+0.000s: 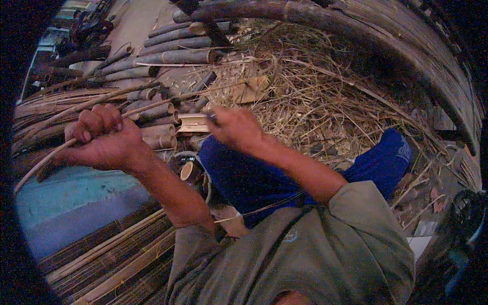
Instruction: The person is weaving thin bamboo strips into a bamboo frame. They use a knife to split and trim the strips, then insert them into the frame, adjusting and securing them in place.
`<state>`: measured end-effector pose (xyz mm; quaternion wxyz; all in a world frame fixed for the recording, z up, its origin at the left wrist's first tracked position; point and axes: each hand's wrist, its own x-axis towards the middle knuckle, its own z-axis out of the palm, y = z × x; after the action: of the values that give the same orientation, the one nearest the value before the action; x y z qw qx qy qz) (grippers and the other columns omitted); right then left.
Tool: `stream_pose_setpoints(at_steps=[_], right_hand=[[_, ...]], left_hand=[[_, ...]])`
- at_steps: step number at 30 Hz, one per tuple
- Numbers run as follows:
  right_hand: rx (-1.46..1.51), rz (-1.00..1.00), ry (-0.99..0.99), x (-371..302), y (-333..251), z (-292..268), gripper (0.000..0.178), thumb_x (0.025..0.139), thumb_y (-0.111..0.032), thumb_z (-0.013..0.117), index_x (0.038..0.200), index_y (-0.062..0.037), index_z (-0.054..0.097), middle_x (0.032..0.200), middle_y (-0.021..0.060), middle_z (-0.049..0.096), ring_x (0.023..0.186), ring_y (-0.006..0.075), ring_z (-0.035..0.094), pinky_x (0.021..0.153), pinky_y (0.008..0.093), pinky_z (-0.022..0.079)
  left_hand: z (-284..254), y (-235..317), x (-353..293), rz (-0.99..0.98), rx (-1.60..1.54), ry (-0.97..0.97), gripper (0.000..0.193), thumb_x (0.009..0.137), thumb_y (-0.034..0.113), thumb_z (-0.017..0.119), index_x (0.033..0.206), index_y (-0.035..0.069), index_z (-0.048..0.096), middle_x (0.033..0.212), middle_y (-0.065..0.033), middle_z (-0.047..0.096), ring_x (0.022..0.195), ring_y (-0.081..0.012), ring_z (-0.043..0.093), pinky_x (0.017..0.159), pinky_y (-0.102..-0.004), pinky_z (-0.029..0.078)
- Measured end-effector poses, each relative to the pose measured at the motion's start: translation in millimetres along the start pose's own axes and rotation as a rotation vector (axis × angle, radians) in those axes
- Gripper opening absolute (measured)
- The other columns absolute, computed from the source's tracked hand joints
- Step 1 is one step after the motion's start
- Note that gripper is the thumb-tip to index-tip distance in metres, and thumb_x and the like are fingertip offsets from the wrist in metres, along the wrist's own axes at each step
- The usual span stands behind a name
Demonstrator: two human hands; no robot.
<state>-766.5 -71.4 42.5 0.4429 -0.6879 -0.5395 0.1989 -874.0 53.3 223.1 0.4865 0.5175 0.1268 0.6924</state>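
Observation:
My left hand [104, 137] is closed in a fist around a long, thin bamboo strip [157, 103]. One end of the strip bends down to the left of the fist, and the other runs right toward the shavings. My right hand [235, 128] is slightly blurred and closed, above my blue-clad leg. A small dark bit shows at its fingers, but what it grips cannot be made out. Right beside those fingers is a pale, hollowed piece that looks like split bamboo [192, 123].
Cut bamboo poles [175, 57] lie stacked ahead on the left. A heap of shavings [315, 96] spreads in front of me, with a thick pole [356, 30] arching beyond. Long slats [112, 254] and a blue surface [76, 203] are at my left.

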Motion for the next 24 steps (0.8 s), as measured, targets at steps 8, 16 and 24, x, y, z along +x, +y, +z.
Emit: stream_pose_setpoints(at_steps=[8, 16, 24], right_hand=[[-0.05, 0.021, 0.072, -2, 26, -1, 0.03, 0.087, -0.032, 0.063, 0.09, -0.0027, 0.062, 0.073, 0.0224, 0.066, 0.071, 0.0443, 0.065, 0.065, 0.0522, 0.052], [-0.062, 0.234, -0.083, 13, 83, 21, 0.034, 0.088, -0.034, 0.061, 0.093, -0.0007, 0.062, 0.078, 0.0257, 0.065, 0.077, 0.0438, 0.065, 0.072, 0.0532, 0.052], [-0.146, 0.225, -0.123, 20, 150, 50, 0.038, 0.088, -0.04, 0.06, 0.095, -0.0034, 0.061, 0.086, 0.0247, 0.067, 0.081, 0.0409, 0.066, 0.069, 0.053, 0.053]], left_hand=[[-8, -4, 5, -0.058, -0.096, -0.086, 0.064, 0.089, 0.075, 0.04, 0.059, 0.019, 0.033, 0.05, 0.0039, 0.021, 0.044, -0.0088, 0.015, 0.042, -0.0266, 0.011], [21, -9, 7, 0.06, 0.111, 0.184, 0.064, 0.089, 0.075, 0.038, 0.058, 0.019, 0.034, 0.049, 0.0037, 0.02, 0.043, -0.0093, 0.014, 0.042, -0.0267, 0.011], [-17, -18, 37, 0.148, 0.208, 0.143, 0.061, 0.089, 0.069, 0.044, 0.056, 0.018, 0.035, 0.048, 0.0034, 0.022, 0.043, -0.0104, 0.014, 0.043, -0.0277, 0.012]])
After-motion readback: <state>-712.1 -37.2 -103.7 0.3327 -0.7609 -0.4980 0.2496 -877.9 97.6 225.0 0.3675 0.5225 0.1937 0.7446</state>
